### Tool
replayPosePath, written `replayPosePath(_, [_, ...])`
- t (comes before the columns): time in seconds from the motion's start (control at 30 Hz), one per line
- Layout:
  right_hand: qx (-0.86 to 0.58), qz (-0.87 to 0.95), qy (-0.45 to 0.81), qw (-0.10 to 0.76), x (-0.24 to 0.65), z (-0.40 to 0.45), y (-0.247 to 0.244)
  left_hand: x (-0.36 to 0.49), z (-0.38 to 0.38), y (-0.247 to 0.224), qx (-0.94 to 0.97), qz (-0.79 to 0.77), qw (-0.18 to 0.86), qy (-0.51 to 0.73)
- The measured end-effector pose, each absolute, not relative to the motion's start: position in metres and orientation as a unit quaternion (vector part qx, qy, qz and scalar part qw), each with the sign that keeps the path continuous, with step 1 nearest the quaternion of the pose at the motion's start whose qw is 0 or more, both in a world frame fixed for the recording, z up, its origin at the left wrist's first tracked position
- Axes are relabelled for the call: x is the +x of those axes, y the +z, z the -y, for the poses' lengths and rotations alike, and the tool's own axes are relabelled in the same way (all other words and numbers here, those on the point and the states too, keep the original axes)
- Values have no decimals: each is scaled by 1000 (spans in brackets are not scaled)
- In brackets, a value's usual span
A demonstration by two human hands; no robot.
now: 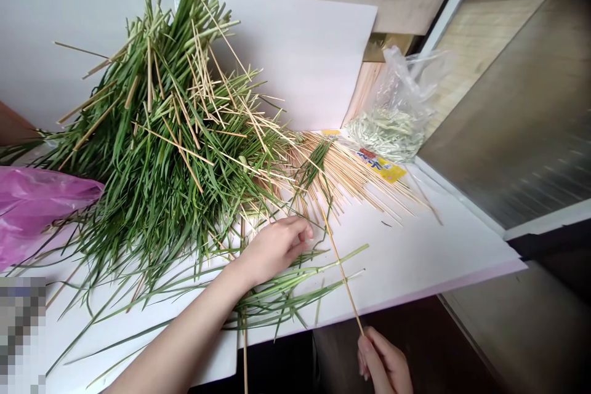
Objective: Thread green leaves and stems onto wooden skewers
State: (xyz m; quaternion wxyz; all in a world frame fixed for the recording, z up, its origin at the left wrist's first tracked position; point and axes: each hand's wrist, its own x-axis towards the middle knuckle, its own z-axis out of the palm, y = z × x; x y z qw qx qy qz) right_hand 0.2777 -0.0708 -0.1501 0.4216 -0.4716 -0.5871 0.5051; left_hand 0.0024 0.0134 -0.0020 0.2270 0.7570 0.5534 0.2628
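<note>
My right hand pinches the lower end of a thin bamboo skewer at the table's front edge. That skewer slants up and away toward a small folded bundle of green chives; whether the bundle is on it or lies on the skewers behind, I cannot tell. My left hand is over the table with its fingers curled in; what they hold, if anything, is hidden. Loose chive stalks lie beneath and beside it, their pale ends pointing right. Farther back, many skewers are spread out.
A tall heap of chives with skewers sticking out fills the left and middle. At far left is a pink plastic bag. A clear bag of pale green shreds stands at back right, by a yellow packet and a framed glass panel.
</note>
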Motion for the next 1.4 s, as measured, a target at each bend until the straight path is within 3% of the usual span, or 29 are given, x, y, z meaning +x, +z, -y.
replayPosePath(0.47, [-457, 614, 499, 406, 285, 67, -159, 1, -12, -2, 804, -562, 130, 142])
replayPosePath(0.57, [-462, 612, 499, 404, 284, 67, -157, -1, -13, 2, 775, -588, 141, 181])
replayPosePath(0.73, [-491, 599, 492, 397, 276, 66, -147, -10, -16, 5, 665, -613, 277, 326])
replayPosePath(0.83, [-481, 611, 498, 383, 273, 66, -142, -15, -18, 5, 614, -614, 299, 396])
replayPosePath(1.4, [-432, 673, 443, 406, 274, 65, -148, -18, -22, 7, 523, -568, 362, 523])
